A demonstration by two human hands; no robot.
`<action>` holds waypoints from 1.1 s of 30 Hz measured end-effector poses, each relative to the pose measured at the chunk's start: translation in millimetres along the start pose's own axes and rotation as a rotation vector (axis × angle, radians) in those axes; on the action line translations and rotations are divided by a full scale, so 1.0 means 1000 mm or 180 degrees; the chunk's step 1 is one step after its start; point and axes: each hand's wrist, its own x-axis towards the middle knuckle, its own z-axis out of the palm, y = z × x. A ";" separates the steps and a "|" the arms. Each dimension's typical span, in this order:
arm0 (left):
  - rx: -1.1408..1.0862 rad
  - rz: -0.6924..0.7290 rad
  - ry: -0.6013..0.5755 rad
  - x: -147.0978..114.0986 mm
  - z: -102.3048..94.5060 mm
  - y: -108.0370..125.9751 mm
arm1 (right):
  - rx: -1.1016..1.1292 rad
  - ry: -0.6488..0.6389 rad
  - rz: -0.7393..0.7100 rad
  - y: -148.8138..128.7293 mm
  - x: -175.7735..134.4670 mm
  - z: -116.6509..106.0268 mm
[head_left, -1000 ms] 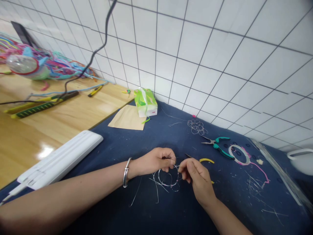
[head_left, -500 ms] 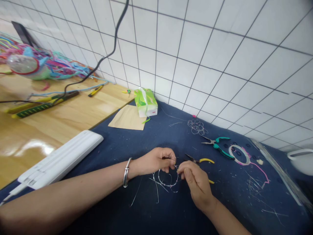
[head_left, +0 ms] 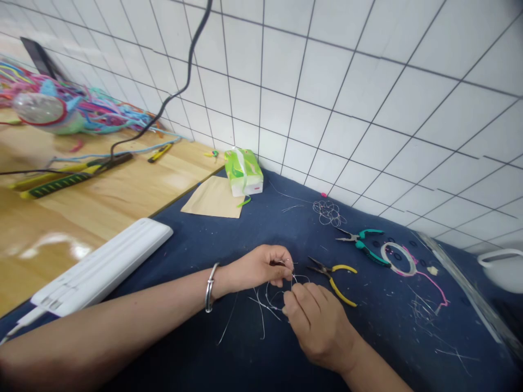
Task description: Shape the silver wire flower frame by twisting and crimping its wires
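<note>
Wire (head_left: 266, 307) is pinched by the left hand (head_left: 259, 268) and right hand (head_left: 321, 324). Yellow pliers (head_left: 328, 270) lie just beside; green pliers (head_left: 359, 238) sit near the table's (head_left: 220, 237) back edge.

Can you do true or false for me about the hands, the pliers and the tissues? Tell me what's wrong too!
1. The left hand pinches thin silvery wire. True.
2. The yellow-handled pliers are being held. False: they lie on the dark blue surface, and the right hand is at the wire.
3. The tissue pack is green and white. True.
4. No jewellery shows. False: a silver bangle is on the left wrist.
</note>
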 end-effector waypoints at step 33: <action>-0.0188 0.0210 0.0205 -0.002 0.004 0.001 | -0.0463 -0.0939 0.2054 0.038 -0.045 0.003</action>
